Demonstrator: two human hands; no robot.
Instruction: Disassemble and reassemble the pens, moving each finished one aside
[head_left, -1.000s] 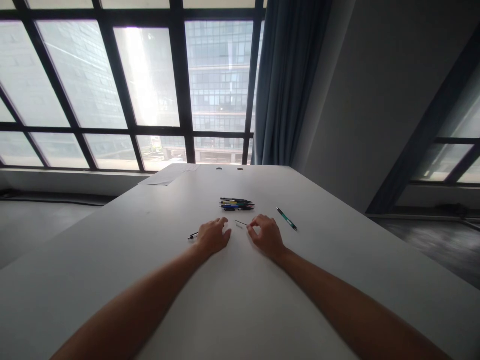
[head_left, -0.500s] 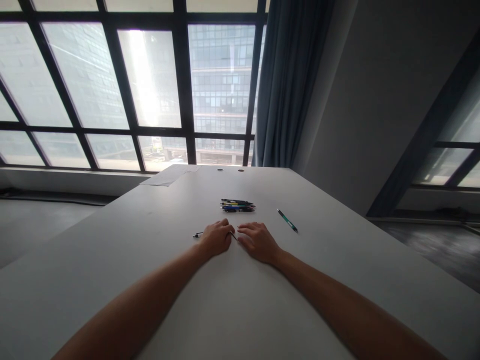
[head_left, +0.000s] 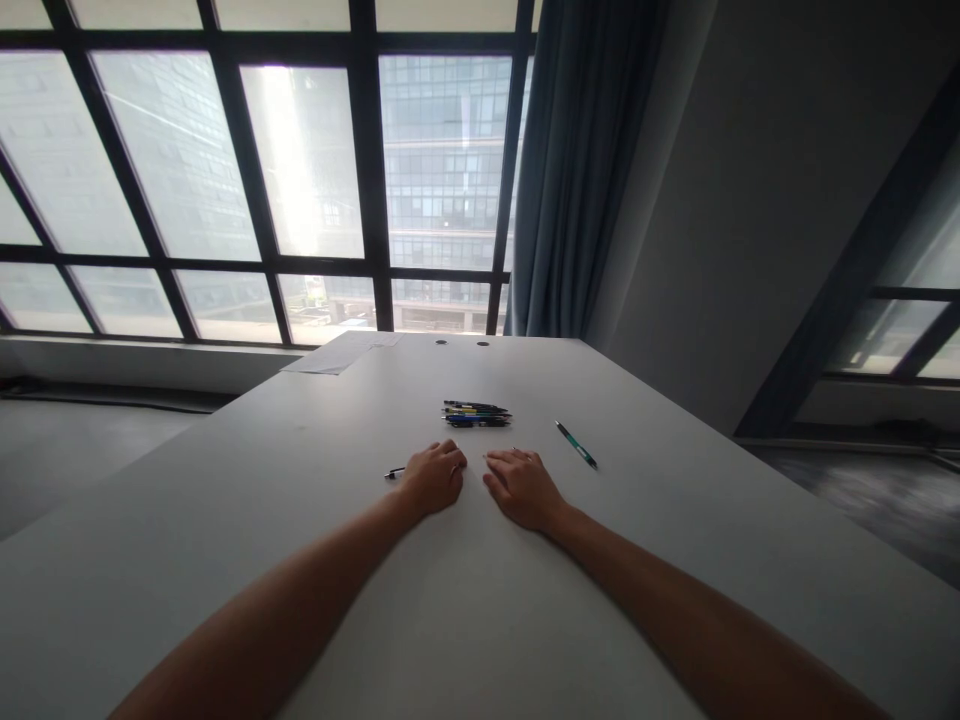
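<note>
My left hand [head_left: 435, 476] is closed, palm down on the white table, around a pen. Only the pen's clip end [head_left: 394, 473] sticks out on the left; the rest is hidden by the hand. My right hand [head_left: 523, 487] rests a short gap to the right, fingers bent and close together. A tiny pale tip shows at its fingertips, too small to name. Just beyond both hands lies a pile of several pens [head_left: 477, 415], black, blue and yellow among them. A single green and black pen [head_left: 576, 445] lies slanted to the right of my right hand.
The white table [head_left: 480, 620] stretches away toward the large window [head_left: 442, 160]. Papers [head_left: 334, 354] lie at its far left corner. Two small dark round spots [head_left: 482, 343] are near the far edge. A blue-grey curtain [head_left: 577, 170] hangs behind.
My right hand has moved slightly right, widening the gap between the hands. The thin dark piece that showed between them is out of sight. My left hand stays nearly in place.
</note>
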